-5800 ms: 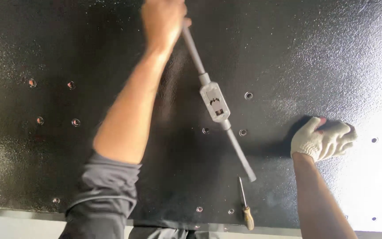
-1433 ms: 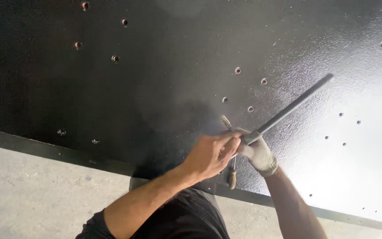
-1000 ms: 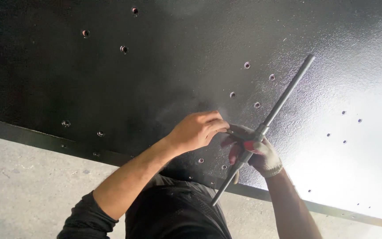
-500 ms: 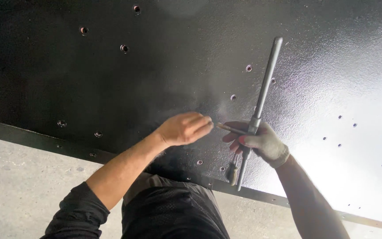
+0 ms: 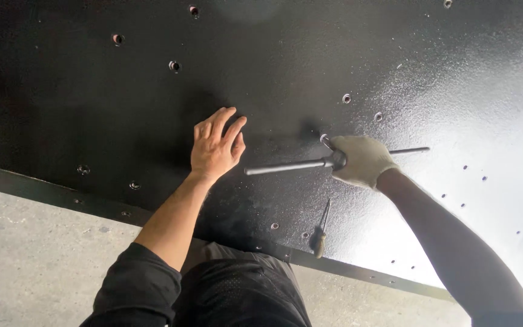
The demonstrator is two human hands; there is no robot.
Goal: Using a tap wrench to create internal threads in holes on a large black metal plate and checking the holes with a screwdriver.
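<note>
Gloved right hand [image 5: 363, 160] clenching hub of long steel tap wrench [image 5: 334, 161] standing on black perforated steel plate [image 5: 122, 103], right of centre. Bare left hand [image 5: 215, 147] resting flat, fingers released, bracing. Wooden-handled screwdriver [image 5: 320, 233] lying nearer. Keeping wrench square likely helping.

You have a single view, from the camera worn on your head, facing a large black metal plate [image 5: 122, 115] drilled with small holes that fills most of the frame. It sits close, within arm's reach: both forearms run in from the lower edge, your bare left hand [image 5: 216, 145] flat on the plate and your gloved right hand [image 5: 361, 160] at a long metal bar [image 5: 286, 166]. The plate's lower edge crosses the frame on a slant, with grey concrete floor [image 5: 37, 242] beyond it at lower left.
</note>
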